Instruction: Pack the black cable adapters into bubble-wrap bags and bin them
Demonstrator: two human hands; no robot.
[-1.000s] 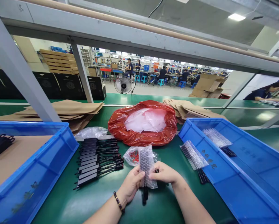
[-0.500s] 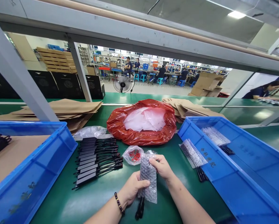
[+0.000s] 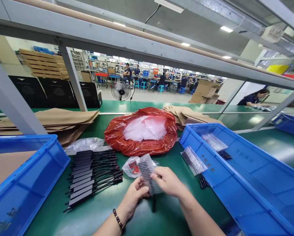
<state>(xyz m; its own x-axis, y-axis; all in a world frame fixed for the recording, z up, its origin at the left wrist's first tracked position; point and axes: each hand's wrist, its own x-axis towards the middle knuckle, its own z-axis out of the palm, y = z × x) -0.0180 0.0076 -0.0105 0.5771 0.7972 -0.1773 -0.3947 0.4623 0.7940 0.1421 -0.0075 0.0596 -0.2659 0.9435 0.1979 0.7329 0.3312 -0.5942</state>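
Bubble-wrap sleeve (image 3: pixel 146 165): held up between both hands above the green work surface (image 3: pixel 88 221), in front of the red plastic bag; its upper end is tipped slightly to the left.
Cable end (image 3: pixel 154 204): black; exposed below the lower edge of the sleeve.
Left hand (image 3: pixel 134 197): thumb and fingers clamped on the lower left edge of the sleeve; a beaded bracelet (image 3: pixel 118 220) is worn at the wrist.
Right hand (image 3: pixel 169 182): thumb pressed on the right side of the sleeve, fingers curled behind it; the edge is gripped between them.
Black devices (image 3: pixel 83 183): laid in a row at the left, cables directed to the right.
Small clear bag (image 3: pixel 127 167): placed just behind the sleeve; red parts (image 3: pixel 134 167) are contained in it.
Red plastic bag (image 3: pixel 117 146): opened wide; filled with white translucent sheets (image 3: pixel 147 128).
Right blue bin (image 3: pixel 257 170): a bubble-wrapped packet (image 3: pixel 214 142) is held inside; a second packet (image 3: pixel 194 161) is positioned beside its near wall.
Left blue bin (image 3: pixel 45 173): lined with brown cardboard (image 3: pixel 9 165).
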